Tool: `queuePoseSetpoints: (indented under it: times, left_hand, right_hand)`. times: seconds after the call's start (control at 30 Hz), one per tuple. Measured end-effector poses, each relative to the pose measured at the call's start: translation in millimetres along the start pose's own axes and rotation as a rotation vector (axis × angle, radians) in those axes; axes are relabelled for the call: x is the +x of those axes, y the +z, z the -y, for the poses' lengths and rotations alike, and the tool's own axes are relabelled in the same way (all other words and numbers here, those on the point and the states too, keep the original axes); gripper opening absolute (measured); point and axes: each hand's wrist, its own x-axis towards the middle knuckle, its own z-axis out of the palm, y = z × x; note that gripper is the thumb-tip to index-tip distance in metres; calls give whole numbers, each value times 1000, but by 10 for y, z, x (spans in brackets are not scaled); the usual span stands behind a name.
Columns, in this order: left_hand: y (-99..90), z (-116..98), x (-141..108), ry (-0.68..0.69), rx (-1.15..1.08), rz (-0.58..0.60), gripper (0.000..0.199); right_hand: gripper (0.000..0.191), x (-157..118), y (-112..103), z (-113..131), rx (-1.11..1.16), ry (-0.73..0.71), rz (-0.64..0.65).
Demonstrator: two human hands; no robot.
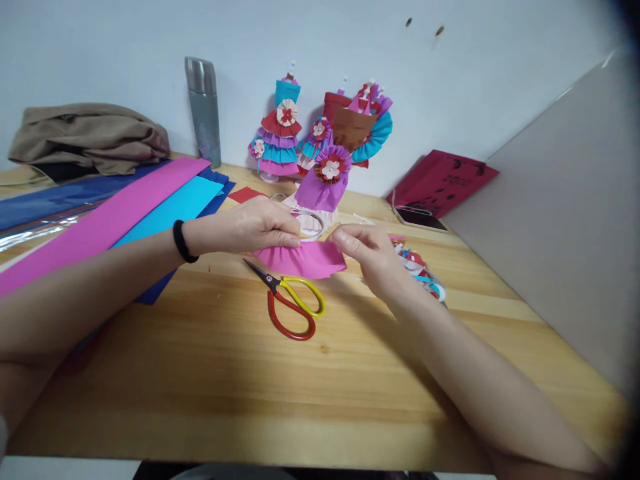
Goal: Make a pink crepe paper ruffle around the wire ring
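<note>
Between my hands stretches a strip of pink crepe paper, gathered into small pleats on its left part. My left hand grips the pleated upper edge, thumb on top. The right end of the strip is pinched between thumb and fingers of my right hand. Just below the paper lie scissors with one red and one yellow handle, blades pointing up-left. Behind my hands sits a roll of tape, partly covered by my left fingers. A purple paper dress figure with a flower rosette stands just beyond.
Further ruffled paper dress figures stand by the wall. Left are stacked pink crepe sheets, blue sheets, a grey flask and brown cloth. Right are paper scraps, a phone and a red bag.
</note>
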Motion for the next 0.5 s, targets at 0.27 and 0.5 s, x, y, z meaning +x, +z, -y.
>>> queuePoseSetpoints:
  times: [0.27, 0.5]
  left_hand:
    - [30, 12, 6, 61, 60, 0, 31]
    - [41, 23, -14, 155, 234, 2, 46]
  right_hand:
    - [19, -128, 103, 213, -199, -96, -87]
    - [14, -221, 148, 251, -332, -239, -108]
